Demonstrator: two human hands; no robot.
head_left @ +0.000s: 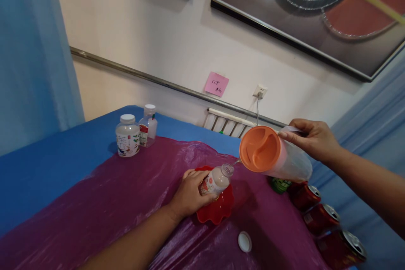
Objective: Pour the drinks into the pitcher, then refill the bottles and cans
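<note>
Two capped bottles (128, 140) stand far left. Your left hand (190, 194) grasps a tilted bottle (216, 180) over the red bowl (217, 214); the tilted pitcher (292, 163) (orange-lidded), just right of the bottle's mouth, is gripped by your right hand (318, 138).

On the table (47, 173) lies a sheet (110, 202), on it a bowl (227, 204), with a bottle (218, 179) above (in the left hand (190, 192)) and a jug (292, 162) right of that, in the right hand (313, 137). Nearer, rightward: a cap (244, 241); farther right, 3 cans (321, 218). Back left, a jar (127, 137) before a 2nd bottle (149, 125).
</note>
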